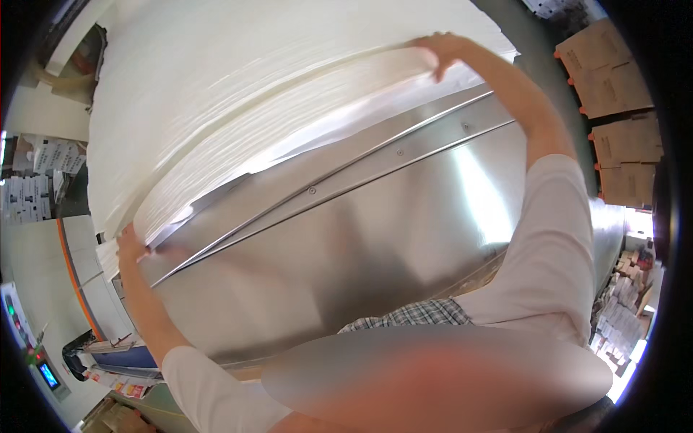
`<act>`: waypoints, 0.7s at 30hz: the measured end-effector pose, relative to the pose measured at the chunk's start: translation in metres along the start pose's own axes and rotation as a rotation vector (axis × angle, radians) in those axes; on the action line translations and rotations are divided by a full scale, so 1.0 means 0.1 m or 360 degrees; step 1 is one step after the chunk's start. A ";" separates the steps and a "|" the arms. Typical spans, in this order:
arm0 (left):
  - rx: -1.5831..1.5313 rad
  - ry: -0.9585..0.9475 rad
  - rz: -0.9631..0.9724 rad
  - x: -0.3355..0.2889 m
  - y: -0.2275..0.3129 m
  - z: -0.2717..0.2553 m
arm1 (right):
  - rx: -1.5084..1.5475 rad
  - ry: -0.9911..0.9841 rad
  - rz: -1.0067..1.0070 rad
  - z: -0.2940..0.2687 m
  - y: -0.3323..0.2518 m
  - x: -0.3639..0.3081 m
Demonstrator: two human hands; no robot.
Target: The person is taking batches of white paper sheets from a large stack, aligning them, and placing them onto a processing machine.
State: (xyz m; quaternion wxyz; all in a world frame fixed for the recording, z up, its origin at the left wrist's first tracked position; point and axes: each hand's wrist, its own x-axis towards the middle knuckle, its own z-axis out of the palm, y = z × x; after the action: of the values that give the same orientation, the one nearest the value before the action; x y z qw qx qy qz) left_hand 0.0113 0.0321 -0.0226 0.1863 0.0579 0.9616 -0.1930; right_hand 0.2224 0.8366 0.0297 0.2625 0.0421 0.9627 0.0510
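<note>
A: You had a broad stack of white sheets (253, 43) just beyond the steel bench (404, 231). How did it look set to handle?

B: Your bowed near layer (238, 137) suggested soft, limp paper: light by the sheet, probably heavy by the batch, apt to slide and crease. Your surest hold seemed to be at both ends of the edge facing the bench, where the middle was less likely to sag.

A: And the bench in front of you?

B: You had smooth, glossy metal there, so loose paper would probably have slipped on it.

A: What stood around you?

B: To the right of the bench you had piled brown cartons (606, 65); to its left, a control panel (25, 346) with a lit screen.

A: Your hands?

B: Beyond the bench, your right hand (442, 54) pinched the layer's right end, thumb lowered, fingers over the top. Off the bench's far left corner, your left hand (130, 247) curled at the other end; I could not tell how firmly it closed. Smallest of all, screws (312, 191) dotted the bench top.
</note>
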 end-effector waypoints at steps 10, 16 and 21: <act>-0.0070 0.0267 0.0129 0.19 -0.59 0.39 | -0.0214 0.0222 0.0705 0.90 1.40 0.08; -0.0229 0.0673 0.0245 0.13 -0.54 0.51 | -0.0013 0.0668 0.0774 1.18 1.54 -0.04; -0.0322 0.1104 0.0313 0.25 -0.58 0.39 | -0.0461 0.1190 0.0606 0.93 1.90 -0.48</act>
State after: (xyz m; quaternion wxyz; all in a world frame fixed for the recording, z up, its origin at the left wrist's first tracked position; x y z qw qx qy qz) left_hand -0.0092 -0.0359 -0.0452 -0.1282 0.1932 0.9716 -0.0470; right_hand 0.3215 1.0271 -0.0028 -0.1145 0.1601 0.9494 0.2446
